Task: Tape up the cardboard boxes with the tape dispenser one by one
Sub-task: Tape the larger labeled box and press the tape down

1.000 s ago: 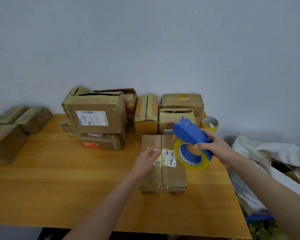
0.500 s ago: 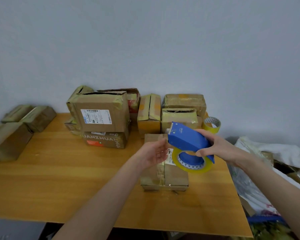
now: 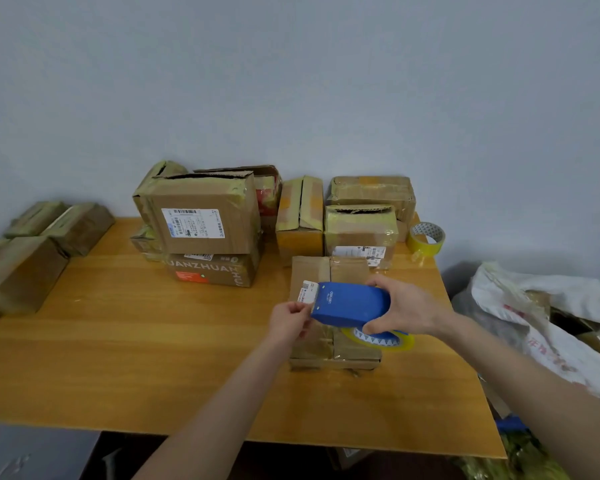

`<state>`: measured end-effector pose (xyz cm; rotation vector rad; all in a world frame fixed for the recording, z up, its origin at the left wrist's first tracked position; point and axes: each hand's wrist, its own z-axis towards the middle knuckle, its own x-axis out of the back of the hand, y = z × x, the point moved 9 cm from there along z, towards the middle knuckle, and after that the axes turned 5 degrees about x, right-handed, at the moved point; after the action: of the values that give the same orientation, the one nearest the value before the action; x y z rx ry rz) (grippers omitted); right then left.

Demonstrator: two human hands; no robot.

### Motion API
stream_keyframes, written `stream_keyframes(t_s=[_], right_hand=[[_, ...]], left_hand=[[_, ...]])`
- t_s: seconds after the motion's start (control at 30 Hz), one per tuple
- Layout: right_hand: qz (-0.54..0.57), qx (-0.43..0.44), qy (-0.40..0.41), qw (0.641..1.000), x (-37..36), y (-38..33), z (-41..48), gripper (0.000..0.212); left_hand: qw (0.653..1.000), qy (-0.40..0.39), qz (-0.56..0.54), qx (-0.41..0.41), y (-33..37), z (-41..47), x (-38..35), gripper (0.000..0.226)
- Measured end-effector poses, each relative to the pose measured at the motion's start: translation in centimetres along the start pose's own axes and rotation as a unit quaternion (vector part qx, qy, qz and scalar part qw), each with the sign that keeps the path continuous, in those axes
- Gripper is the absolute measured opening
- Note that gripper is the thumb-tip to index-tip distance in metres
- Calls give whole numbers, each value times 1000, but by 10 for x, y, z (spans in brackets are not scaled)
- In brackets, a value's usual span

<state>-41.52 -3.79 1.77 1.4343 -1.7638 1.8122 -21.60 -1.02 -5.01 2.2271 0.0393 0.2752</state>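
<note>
A flat cardboard box [image 3: 326, 271] with a centre seam lies on the wooden table [image 3: 153, 341] in front of me. My right hand [image 3: 406, 306] grips the blue tape dispenser [image 3: 350, 304] sideways above the box; its yellow tape roll [image 3: 381, 339] hangs below. My left hand [image 3: 290, 322] pinches the clear tape end at the dispenser's mouth, over the box's white label [image 3: 307, 292]. Much of the box top is hidden by the dispenser and my hands.
Several taped boxes [image 3: 201, 220] are stacked at the back of the table, more boxes [image 3: 21, 268] lie at the left edge. A spare yellow tape roll [image 3: 426, 237] sits at the back right. White bags [image 3: 534, 306] are piled right of the table.
My right hand turned the dispenser flat and lowered it over the box. My left hand left the box top and took hold of the tape end at the dispenser's mouth.
</note>
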Motion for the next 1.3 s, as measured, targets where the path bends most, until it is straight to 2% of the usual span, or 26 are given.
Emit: stream_keyframes(t_s=[0.17, 0.3, 0.43, 0.7, 0.9, 1.07, 1.3], right_hand=[[-8, 8, 1, 1000, -9, -4, 21, 64], [-11, 11, 18, 1000, -2, -6, 38, 66], [3, 4, 29, 1000, 4, -1, 50, 67], [-38, 39, 42, 998, 27, -22, 12, 74], [-57, 69, 5, 996, 12, -31, -27, 70], [-59, 27, -18, 998, 10, 5, -57, 69], [-23, 5, -42, 999, 1, 36, -83, 71]], left_hand=[[998, 33, -51, 31, -18, 19, 5, 7], [996, 43, -74, 26, -10, 32, 5, 2], [996, 40, -80, 20, 4, 39, 6, 7], [997, 6, -9, -79, 47, 5, 21, 11], [998, -3, 23, -66, 18, -20, 35, 10], [998, 55, -7, -31, -19, -22, 85, 15], [997, 72, 31, -24, -39, -26, 82, 14]])
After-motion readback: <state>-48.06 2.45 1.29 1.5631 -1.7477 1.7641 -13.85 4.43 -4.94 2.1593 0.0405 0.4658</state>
